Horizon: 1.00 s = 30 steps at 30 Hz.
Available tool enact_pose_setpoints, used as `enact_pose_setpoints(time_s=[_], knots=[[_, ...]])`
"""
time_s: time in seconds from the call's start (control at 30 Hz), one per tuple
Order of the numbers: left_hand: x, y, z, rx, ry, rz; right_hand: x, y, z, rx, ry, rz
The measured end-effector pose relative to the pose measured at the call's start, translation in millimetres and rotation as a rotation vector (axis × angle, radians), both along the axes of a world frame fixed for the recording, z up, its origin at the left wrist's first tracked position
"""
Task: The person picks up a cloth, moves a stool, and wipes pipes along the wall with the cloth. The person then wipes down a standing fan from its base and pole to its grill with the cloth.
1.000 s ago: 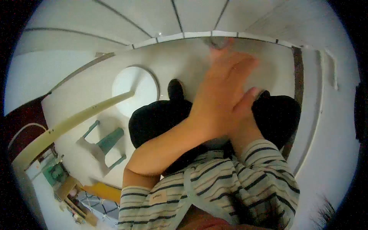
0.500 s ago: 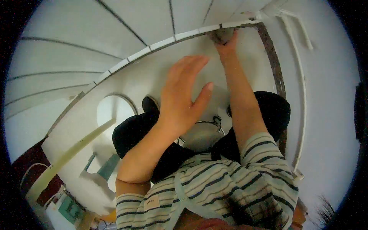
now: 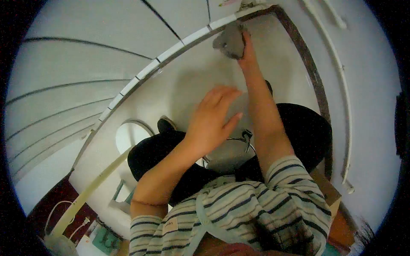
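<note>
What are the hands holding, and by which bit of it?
The right hand holds a blurry grey thing, perhaps a cloth, by its right side. The left hand looks empty.

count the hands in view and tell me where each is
2. The left hand is near the picture's middle, holding nothing visible; the right hand is above it, near the top, holding a grey cloth that partly hides it.

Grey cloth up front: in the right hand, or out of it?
In the right hand, apparently: the grey cloth sits against it. Whether it touches the floor, I cannot tell.
</note>
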<state>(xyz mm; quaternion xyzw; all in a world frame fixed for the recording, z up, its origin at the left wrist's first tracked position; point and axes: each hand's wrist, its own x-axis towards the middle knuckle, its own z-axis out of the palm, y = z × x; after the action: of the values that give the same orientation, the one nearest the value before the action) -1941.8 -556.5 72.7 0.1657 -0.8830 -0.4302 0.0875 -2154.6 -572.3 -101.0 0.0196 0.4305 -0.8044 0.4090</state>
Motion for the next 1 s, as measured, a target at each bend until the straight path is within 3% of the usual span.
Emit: enact_pose_setpoints(time_s=[0.1,0.23,0.3,0.33,0.37,0.43,0.53,0.6,0.63,0.67,0.73,0.8,0.93,0.97,1.0], knots=[[-1.7,-0.8,-0.6,-0.021,-0.018,-0.042,-43.9,-18.9,-15.6,0.016,0.118,-0.143],[3.3,-2.8,-2.5,-0.050,-0.118,-0.038,-115.9,-66.8,-75.5,0.094,0.254,-0.301],[4.5,-2.6,-4.1,-0.009,-0.138,-0.043,-134.8,-80.5,-87.1,-0.054,0.553,-0.087],[5.2,-2.7,-4.7,0.039,-0.147,-0.039,-132.5,-83.4,-96.1,-0.057,0.544,-0.094],[5.1,-3.7,-5.7,0.036,-0.154,-0.044,-128.3,-86.2,-111.0,0.229,0.905,-0.242],[2.6,-4.2,-8.3,-0.004,-0.219,-0.049,-113.6,-94.0,-141.9,0.538,1.253,-0.397],[-0.2,-8.8,-15.7,0.021,-0.248,-0.054,-79.8,-114.7,-163.8,0.758,1.514,-0.600],[-0.8,-11.6,-19.4,0.008,-0.272,-0.057,-60.6,-101.2,-118.9,0.613,1.099,-0.323],[-0.5,-13.3,-20.6,-0.002,-0.294,-0.043,-65.6,-93.8,-86.9,0.614,1.094,-0.334],[-1.7,-13.2,-20.6,-0.006,-0.298,-0.050,-75.7,-83.3,-49.7,0.801,1.164,-0.075],[-2.3,-12.5,-19.3,0.021,-0.323,-0.043,-111.5,-81.8,-98.6,1.109,1.472,-0.024],[-2.7,-13.7,-20.2,-0.002,-0.317,-0.053,-152.3,-93.7,-167.1,1.218,1.716,-0.261],[2.5,-13.7,-21.9,0.008,-0.335,-0.034,-190.5,-88.6,-150.2,0.130,0.812,-0.183],[2.4,-13.1,-22.1,0.017,-0.330,-0.040,-189.0,-82.6,-131.9,0.141,0.817,-0.185],[2.3,-13.2,-21.6,-0.013,-0.326,-0.048,-174.0,-78.4,-103.4,0.528,0.844,0.004]])
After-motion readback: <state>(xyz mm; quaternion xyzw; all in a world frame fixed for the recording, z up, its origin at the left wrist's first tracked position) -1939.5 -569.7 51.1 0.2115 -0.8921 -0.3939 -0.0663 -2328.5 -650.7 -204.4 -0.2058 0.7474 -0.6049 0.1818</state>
